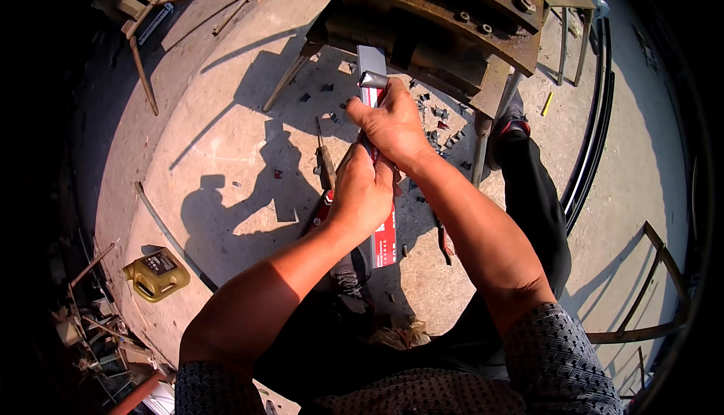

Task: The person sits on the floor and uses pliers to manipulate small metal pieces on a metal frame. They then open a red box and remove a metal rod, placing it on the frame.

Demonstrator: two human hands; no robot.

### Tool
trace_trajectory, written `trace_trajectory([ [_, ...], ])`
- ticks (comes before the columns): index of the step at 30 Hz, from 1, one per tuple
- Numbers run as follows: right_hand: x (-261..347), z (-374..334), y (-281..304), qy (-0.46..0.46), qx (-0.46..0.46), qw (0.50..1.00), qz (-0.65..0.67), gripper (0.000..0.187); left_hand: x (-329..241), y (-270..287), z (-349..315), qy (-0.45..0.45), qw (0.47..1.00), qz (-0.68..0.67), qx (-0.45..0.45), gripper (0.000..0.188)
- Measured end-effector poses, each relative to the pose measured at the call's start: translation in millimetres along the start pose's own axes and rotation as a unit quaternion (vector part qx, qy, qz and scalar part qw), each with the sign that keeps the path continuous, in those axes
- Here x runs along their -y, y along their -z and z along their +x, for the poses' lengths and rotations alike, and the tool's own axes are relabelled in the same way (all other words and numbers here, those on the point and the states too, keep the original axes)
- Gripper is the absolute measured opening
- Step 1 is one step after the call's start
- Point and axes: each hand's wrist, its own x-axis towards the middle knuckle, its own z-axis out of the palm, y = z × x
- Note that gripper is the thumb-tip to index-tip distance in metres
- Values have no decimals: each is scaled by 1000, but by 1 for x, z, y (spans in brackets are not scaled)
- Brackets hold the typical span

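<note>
A long, flat metal profile (370, 59) points away from me, its far end bare and grey. Printed red-and-white film (385, 243) covers the nearer length. Just beyond my fingers a silvery flap (373, 79) curls up from the surface. My right hand (394, 122) is closed on the profile near this flap, thumb to the left. Closer to me, my left hand (363, 189) wraps round the same profile, partly hiding it. A screwdriver-like tool (326, 164) lies on the ground left of my hands.
A rusty steel machine table (452, 38) on legs stands ahead. Small dark offcuts (440, 113) litter the concrete. An olive jug (157, 273) sits at the left, red-handled pliers (446, 243) lie near my right forearm, and long dark bars (596, 136) run along the right.
</note>
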Motion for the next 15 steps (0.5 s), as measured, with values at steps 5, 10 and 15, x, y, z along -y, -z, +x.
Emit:
trace_trajectory([
  [5,1,1,4,10,2,1000,-18,51,-3,-2,-1,8,1000,3,6,20],
  [10,5,1,-4,-16,-19,998,-57,53,-9,10,-2,40,996,-76,32,19],
  [15,15,0,-16,-43,-34,998,-11,54,-2,25,2,59,995,-69,42,18],
])
